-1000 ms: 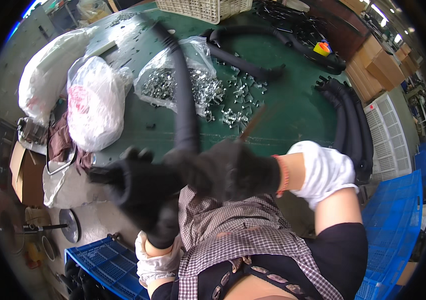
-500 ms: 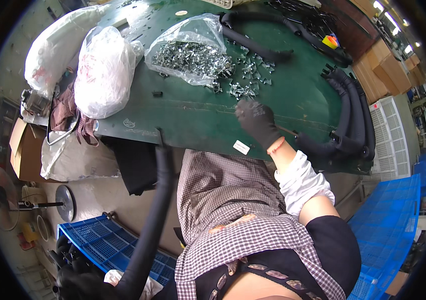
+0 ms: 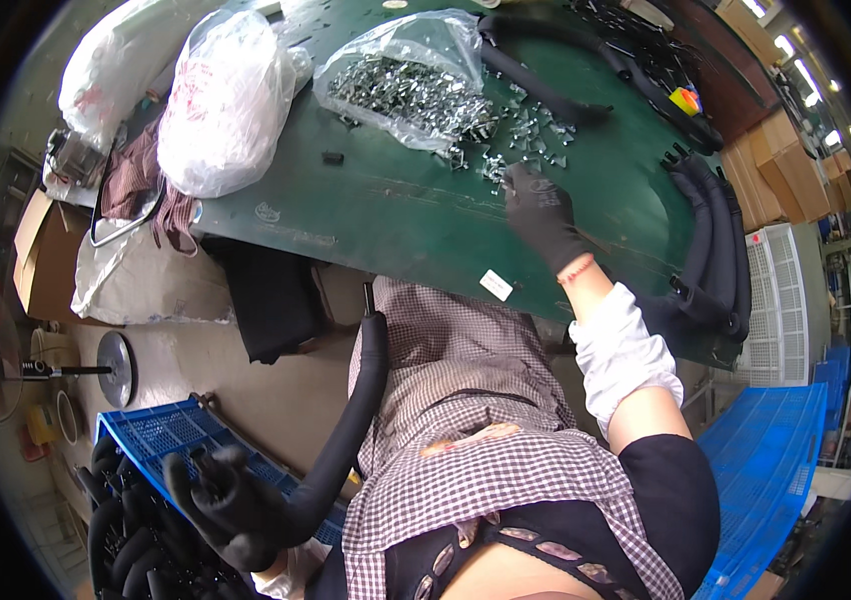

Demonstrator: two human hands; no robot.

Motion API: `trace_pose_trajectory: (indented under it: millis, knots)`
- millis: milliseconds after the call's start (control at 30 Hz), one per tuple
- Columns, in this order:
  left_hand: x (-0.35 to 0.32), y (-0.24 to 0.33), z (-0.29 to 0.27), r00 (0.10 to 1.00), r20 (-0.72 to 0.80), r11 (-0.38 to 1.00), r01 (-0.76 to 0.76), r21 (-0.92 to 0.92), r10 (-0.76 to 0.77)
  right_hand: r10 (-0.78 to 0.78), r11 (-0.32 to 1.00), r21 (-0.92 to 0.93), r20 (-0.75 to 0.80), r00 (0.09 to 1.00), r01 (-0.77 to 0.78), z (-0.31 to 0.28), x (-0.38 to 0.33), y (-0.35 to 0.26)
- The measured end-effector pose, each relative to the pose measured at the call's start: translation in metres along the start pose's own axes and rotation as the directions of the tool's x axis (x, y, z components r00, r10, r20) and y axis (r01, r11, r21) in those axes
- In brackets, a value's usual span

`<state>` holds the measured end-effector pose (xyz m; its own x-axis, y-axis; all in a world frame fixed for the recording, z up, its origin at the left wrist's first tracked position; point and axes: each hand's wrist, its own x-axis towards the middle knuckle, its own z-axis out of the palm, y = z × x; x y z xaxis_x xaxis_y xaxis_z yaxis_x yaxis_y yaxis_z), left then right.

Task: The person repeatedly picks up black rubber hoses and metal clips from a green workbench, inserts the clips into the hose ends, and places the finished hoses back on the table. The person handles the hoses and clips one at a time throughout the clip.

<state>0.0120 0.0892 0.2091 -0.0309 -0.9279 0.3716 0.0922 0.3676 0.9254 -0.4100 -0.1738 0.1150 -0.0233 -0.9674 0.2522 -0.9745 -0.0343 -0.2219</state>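
The person's two hands are far apart, one low at the left and one up on the green surface [image 3: 386, 215]. The left hand [image 3: 231, 505], in a black glove, is closed around the lower end of a long black foam-covered tube [image 3: 346, 440]; it hangs below the near edge of the surface, above a blue crate [image 3: 171, 430] on the floor, where more black tubes [image 3: 131, 540] lie packed together. The held tube's long axis rises from that hand up and to the right, curving along the person's checked shirt until its upper end stands just below the near edge of the surface. The right hand [image 3: 541, 210], also in a black glove, lies palm down with fingers spread near the middle of the surface, its fingertips touching or just short of a scatter of small metal clips [image 3: 516, 140] that spills from an open clear bag [image 3: 401, 80]. So the clips lie straight ahead of the right hand, toward the far edge, and the right hand is much the nearer one to them. Whether any clip is pinched under the fingers cannot be made out. The left hand's fingers merge with the dark tube, and the crate's contents are cut off at the lower rim. More black tubes [image 3: 716, 250] lie along the right edge.
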Motion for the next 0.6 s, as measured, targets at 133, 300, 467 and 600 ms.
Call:
trace_pose_trajectory:
  millis: [133, 300, 467, 600]
  knots:
    - [-0.001, -0.017, 0.012, 0.937, -0.343, 0.996, -0.084, -0.037, 0.066, -0.180, 0.777, 0.618, 0.035, 0.983, 0.120, -0.059, -0.032, -0.062]
    - [0.044, -0.026, 0.043, 0.989, 0.142, 0.908, -0.030, 0.419, -0.033, -0.487, 0.414, 0.895, 0.066, 0.871, 0.164, -0.070, -0.079, -0.124]
    - [0.038, -0.084, 0.083, 0.984, 0.173, 0.713, -0.084, 0.697, -0.053, -0.639, 0.288, 0.956, 0.232, 0.733, -0.051, -0.059, -0.121, -0.152]
    - [0.020, -0.109, 0.093, 0.998, 0.051, 0.789, -0.007, 0.614, -0.031, -0.667, 0.383, 0.892, 0.448, 0.595, -0.241, -0.052, -0.126, -0.143]
